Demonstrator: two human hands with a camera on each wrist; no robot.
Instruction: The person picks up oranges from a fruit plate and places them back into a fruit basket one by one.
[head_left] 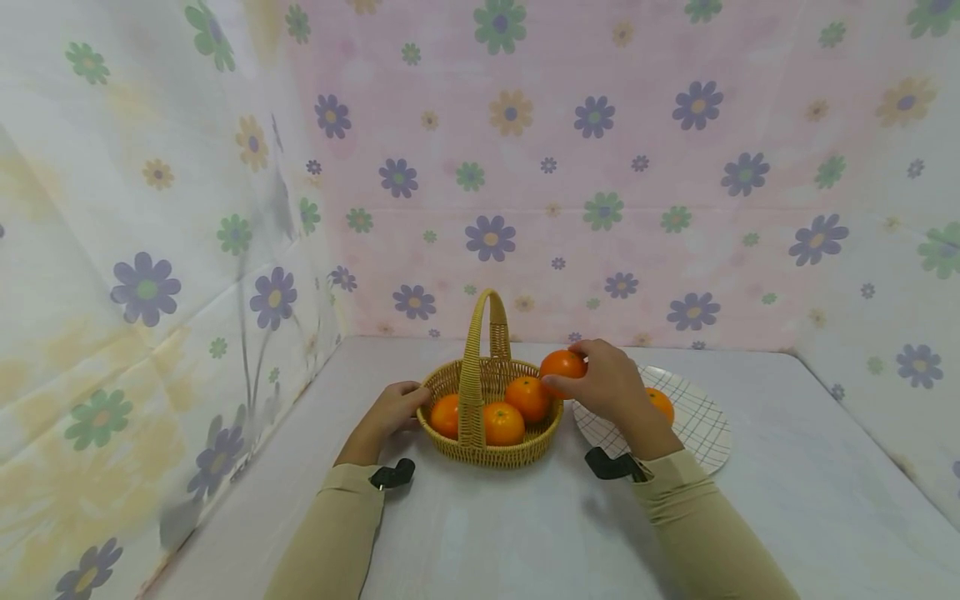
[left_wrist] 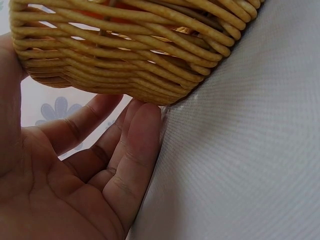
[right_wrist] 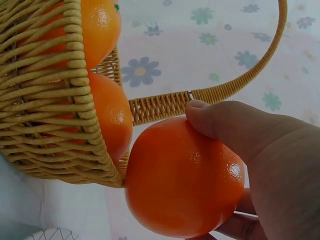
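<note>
A wicker basket [head_left: 493, 454] with a tall arched handle stands on the table and has several oranges in it, among them one orange [head_left: 528, 398] near its right rim. My right hand [head_left: 611, 382] holds another orange [right_wrist: 182, 177] between thumb and fingers, at the basket's right rim in the head view. On the opposite side, my left hand [head_left: 392, 410] grips the basket's left edge. The left wrist view has its fingers [left_wrist: 142, 132] against the lower wicker wall, with the thumb only partly visible at the frame's edge.
To the right of the basket lies a white plate [head_left: 708, 421] with a dark grid pattern. One orange [head_left: 660, 406] rests on it, partly hidden by my right wrist. Flower-printed cloth [head_left: 491, 167] hangs behind and along both sides of the white-covered table [head_left: 480, 533].
</note>
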